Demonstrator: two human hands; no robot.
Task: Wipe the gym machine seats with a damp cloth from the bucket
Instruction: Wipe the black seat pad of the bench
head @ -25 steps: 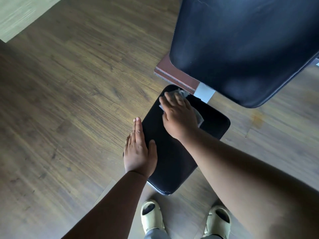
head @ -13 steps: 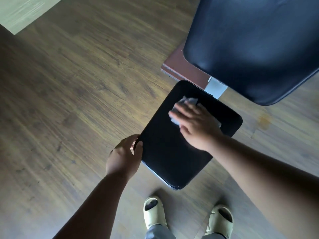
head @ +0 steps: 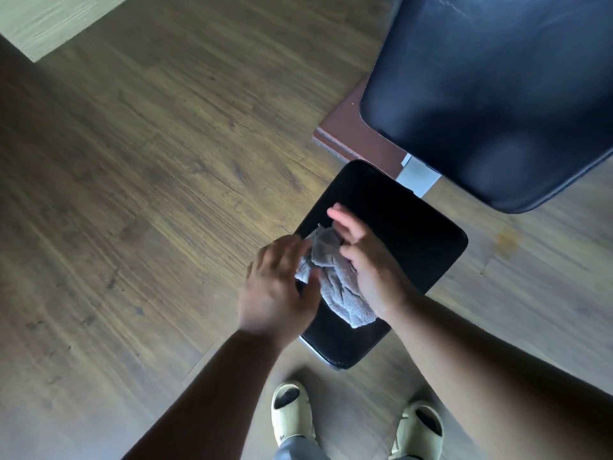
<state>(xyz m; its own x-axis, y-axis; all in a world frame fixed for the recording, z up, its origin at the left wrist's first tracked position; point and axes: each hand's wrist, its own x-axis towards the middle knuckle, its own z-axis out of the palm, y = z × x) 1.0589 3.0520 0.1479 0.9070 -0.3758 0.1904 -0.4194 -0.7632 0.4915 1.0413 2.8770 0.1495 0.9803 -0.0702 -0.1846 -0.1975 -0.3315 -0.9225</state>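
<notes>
**Grey cloth held in both hands above black seat pad**

Observed from head view, looking down. Crumpled grey terry cloth [head: 335, 277] located between both hands, above the near-left part of the black padded rectangular seat [head: 398, 227]. Right hand [head: 365, 260] turned palm partly up, fingers loosely extended, thumb laid over one fold of the cloth; bulk of the cloth draped across that palm, tail hanging toward the near edge of the seat. Left hand [head: 282, 287] blurred, back of hand facing camera, fingertips at the cloth's left edge and apparently pinching it; exact grip not discernible owing to blur. Hands close together, joined only by the cloth. Contact between cloth and seat not determinable from this angle.

Seat set at a diagonal, rounded corners, pale metal trim visible along near edge. Large black padded backrest [head: 497, 94] noted upper right, overhanging the far end of the seat, with a white metal bracket [head: 419, 177] between the two. Reddish-brown flat mat [head: 351, 134] lying on the floor beneath the backrest's left corner. Dark wood-plank floor [head: 149, 194] throughout; lighter panel [head: 49, 18] at top left corner. Pair of cream foam slide sandals [head: 292, 413] at bottom edge, just near of the seat, grey trouser hems above them.
</notes>
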